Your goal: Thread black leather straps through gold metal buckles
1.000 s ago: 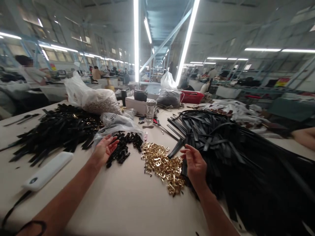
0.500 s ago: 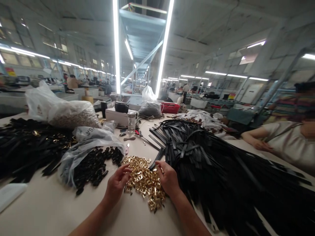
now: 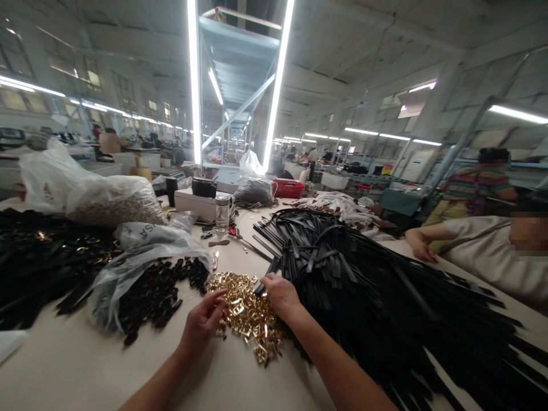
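Note:
A heap of gold metal buckles [image 3: 246, 308] lies on the table between my two hands. At its left edge is my left hand [image 3: 205, 319], fingers loosely bent and apart, with nothing visible in them. Over the upper right side of the heap, my right hand [image 3: 280, 294] has its fingers closed at the end of a black strap [image 3: 260, 289]. My palm and wrist hide part of that strap. To the right spreads a large pile of black straps [image 3: 363, 285], reaching close to my right forearm.
Left of the buckles, small black loops [image 3: 149, 294] spill from a plastic bag [image 3: 107, 291]. More black straps [image 3: 38, 262] lie far left. Behind stand a glass bottle [image 3: 222, 214], a white box [image 3: 194, 204] and a red basket [image 3: 288, 188]. A co-worker's arm [image 3: 422, 242] rests at right.
My right hand has moved slightly left and its fingers have closed at the strap end. My left hand stays beside the buckles. The view has shifted a little to the right.

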{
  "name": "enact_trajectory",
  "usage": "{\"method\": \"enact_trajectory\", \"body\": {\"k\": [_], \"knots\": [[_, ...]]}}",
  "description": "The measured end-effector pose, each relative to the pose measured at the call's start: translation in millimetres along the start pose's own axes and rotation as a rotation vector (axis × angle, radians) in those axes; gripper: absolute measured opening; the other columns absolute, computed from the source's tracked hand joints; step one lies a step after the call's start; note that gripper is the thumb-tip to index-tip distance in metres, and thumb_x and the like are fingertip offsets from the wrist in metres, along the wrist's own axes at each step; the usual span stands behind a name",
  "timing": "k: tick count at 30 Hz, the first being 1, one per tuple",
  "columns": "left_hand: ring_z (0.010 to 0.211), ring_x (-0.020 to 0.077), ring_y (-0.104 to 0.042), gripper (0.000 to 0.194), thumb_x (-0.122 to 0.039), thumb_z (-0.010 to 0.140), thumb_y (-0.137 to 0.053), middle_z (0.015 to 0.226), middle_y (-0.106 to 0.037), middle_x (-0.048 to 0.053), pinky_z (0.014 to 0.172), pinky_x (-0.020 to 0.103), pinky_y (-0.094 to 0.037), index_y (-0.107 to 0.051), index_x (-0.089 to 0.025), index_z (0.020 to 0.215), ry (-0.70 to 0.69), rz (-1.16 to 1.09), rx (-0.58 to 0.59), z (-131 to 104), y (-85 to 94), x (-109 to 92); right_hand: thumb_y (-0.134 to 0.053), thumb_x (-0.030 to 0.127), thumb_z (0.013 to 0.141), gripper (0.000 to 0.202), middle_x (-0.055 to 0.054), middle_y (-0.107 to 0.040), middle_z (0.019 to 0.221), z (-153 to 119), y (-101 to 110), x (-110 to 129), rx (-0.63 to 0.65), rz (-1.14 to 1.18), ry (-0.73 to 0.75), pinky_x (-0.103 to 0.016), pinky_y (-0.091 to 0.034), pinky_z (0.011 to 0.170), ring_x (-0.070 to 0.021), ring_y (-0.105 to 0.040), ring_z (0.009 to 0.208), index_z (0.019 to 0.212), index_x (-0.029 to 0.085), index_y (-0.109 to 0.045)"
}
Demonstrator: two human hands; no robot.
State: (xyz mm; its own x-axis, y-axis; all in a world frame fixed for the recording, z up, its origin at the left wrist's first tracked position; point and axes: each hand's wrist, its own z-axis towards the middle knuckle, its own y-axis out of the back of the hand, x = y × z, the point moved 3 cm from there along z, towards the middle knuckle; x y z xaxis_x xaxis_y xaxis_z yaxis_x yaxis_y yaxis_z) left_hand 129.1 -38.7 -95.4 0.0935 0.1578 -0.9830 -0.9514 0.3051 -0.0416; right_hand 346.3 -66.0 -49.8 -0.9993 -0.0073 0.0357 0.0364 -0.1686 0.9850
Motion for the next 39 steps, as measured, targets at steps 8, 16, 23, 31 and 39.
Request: {"method": "enact_trajectory", "body": {"k": [8,16,23,31,39], "knots": [[0.057,0.0136,-0.061,0.035,-0.037,0.077,-0.064,0.076,-0.066,0.002,0.049,0.024,-0.054,-0.065,-0.02,0.107,-0.016,-0.001,0.011,0.6,0.4,-0.7,-0.052,0.013,0.087,0.018,-0.01,-0.067,0.094,26.2,-14.2,-2.2,0.04,-0.077,0.114,-0.03,-0.042,0.079,-0.0215,-0.06,0.089,0.091,0.018,-0.069],[0.062,0.0149,-0.062,0.039,-0.039,0.077,-0.064,0.079,-0.066,0.004,0.053,0.028,-0.055,-0.063,-0.017,0.11,0.034,-0.029,0.007,1.2,-1.4,3.3,-0.05,0.015,0.09,0.02,-0.009,-0.067,0.1,15.1,5.2,-18.7,-0.151,0.01,0.094,-0.029,-0.044,0.083,-0.0211,-0.058,0.094,0.096,0.019,-0.068],[0.059,0.0149,-0.062,0.051,-0.047,0.077,-0.064,0.078,-0.065,0.002,0.049,0.025,-0.051,-0.055,-0.018,0.118,0.076,-0.07,0.019,4.1,1.4,-0.1,-0.058,0.032,0.088,0.018,-0.005,-0.069,0.1,-21.9,46.2,-4.8,-0.67,1.047,-0.028,-0.03,-0.053,0.074,-0.0187,-0.065,0.085,0.1,0.022,-0.068],[0.05,0.0117,-0.06,0.045,-0.047,0.078,-0.063,0.064,-0.065,0.001,0.046,0.02,-0.042,-0.057,-0.014,0.108,0.169,-0.147,0.046,1.0,-5.2,-4.6,-0.079,0.044,0.065,0.037,-0.005,-0.071,0.078,-27.4,-8.3,8.7,-0.491,1.739,-0.45,-0.029,-0.054,0.057,-0.0188,-0.066,0.067,0.086,0.016,-0.069],[0.045,0.0078,-0.052,0.052,-0.04,0.078,-0.066,0.061,-0.06,-0.003,0.046,0.019,-0.042,-0.05,-0.016,0.121,0.235,-0.257,0.005,2.7,-2.0,-3.8,-0.053,0.042,0.089,0.045,-0.012,-0.052,0.132,-34.9,17.2,-20.0,-0.814,1.002,-0.201,-0.044,-0.042,0.099,-0.0255,-0.053,0.116,0.129,0.021,-0.048]]}}
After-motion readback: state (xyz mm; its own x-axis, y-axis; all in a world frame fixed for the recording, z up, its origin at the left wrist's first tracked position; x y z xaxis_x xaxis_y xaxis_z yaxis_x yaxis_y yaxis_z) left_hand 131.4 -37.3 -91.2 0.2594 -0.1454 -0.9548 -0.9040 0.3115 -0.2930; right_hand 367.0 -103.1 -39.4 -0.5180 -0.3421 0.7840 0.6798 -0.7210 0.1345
